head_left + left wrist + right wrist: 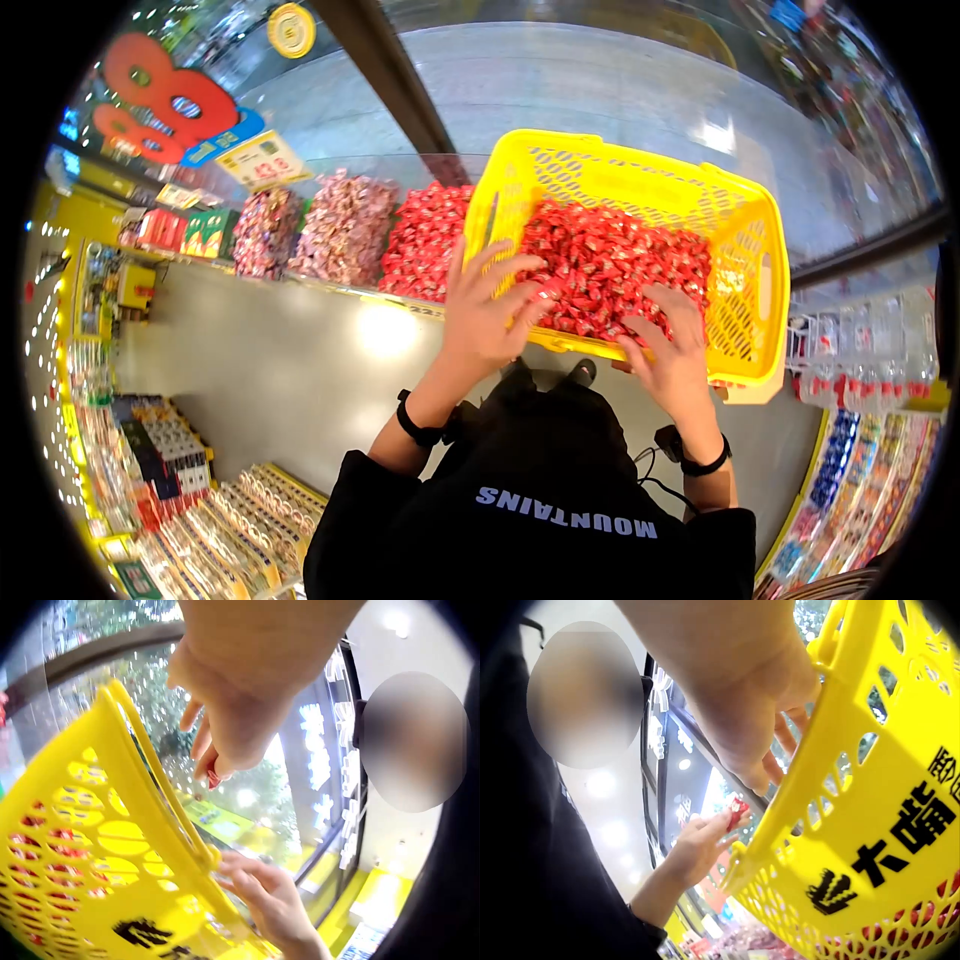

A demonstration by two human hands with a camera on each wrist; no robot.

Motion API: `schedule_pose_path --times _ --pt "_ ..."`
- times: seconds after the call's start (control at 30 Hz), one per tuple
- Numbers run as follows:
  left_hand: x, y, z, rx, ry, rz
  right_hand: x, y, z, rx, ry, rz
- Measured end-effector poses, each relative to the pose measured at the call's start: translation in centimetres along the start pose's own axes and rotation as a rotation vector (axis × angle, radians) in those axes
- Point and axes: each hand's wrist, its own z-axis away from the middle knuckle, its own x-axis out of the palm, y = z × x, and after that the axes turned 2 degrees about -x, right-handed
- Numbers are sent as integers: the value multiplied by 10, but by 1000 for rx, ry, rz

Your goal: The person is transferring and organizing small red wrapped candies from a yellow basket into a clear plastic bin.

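A yellow plastic basket (pixel 745 215) with cut-out walls holds a heap of red-wrapped candies (pixel 620 255). Over its near left corner, my left hand (pixel 485 315) pinches one red-wrapped candy (pixel 737 814) between thumb and fingertips, and the candy also shows under the left hand (pixel 240 712) in the left wrist view. My right hand (pixel 675 350) is at the near rim toward the right, its fingers loosely bent over the candies. Nothing shows in the right hand (pixel 746 724) in its wrist view, where the basket wall hides part of the fingers.
Left of the basket, more red candies (pixel 425 240), pink-wrapped sweets (pixel 345 230) and darker packets (pixel 266 232) line a ledge by the window. A price sign (pixel 264 160) stands behind them. Bottles (pixel 865 345) are at the right, and display racks (pixel 235 530) at the lower left.
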Motion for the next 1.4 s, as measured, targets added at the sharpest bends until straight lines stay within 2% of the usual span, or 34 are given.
schedule_pose_path --times 0.07,0.17,0.27,0.47,0.6,0.67,0.8,0.9,0.93,0.97,1.07,1.17,1.27,1.33,1.4 --pt "-14 -29 3 -81 131 -177 2 7 4 7 -5 23" --pt "-12 -94 25 -329 264 -107 7 1 1 37 -57 46" --pt "25 -168 72 -391 76 -248 17 -8 -3 73 -86 71" --pt "74 -211 58 -433 -205 -293 19 -3 -6 91 -120 27" --pt "84 -219 25 -477 -42 -285 19 -4 -6 121 -142 27" --pt "80 -218 21 -508 -26 -305 19 -6 -6 126 -130 39" --pt "36 -174 -1 -345 -6 -113 18 -8 -7 132 -95 54" --pt "-13 -120 -38 -136 -8 -60 21 -5 -7 118 -70 28" --pt "-31 -97 -55 -129 -69 -36 19 -5 -5 120 -67 27" --pt "-42 -75 -68 -62 -53 -3 18 -5 -4 118 -58 36" --pt "-57 -20 -113 99 -206 30 12 -4 -2 77 -26 49" --pt "-33 19 -155 322 -325 7 -1 -3 5 56 51 84" --pt "28 47 -184 521 -388 69 -29 7 16 139 146 163" --pt "79 64 -196 538 -558 154 -41 22 30 205 174 214" --pt "133 74 -197 513 -776 90 -48 36 43 270 188 278"
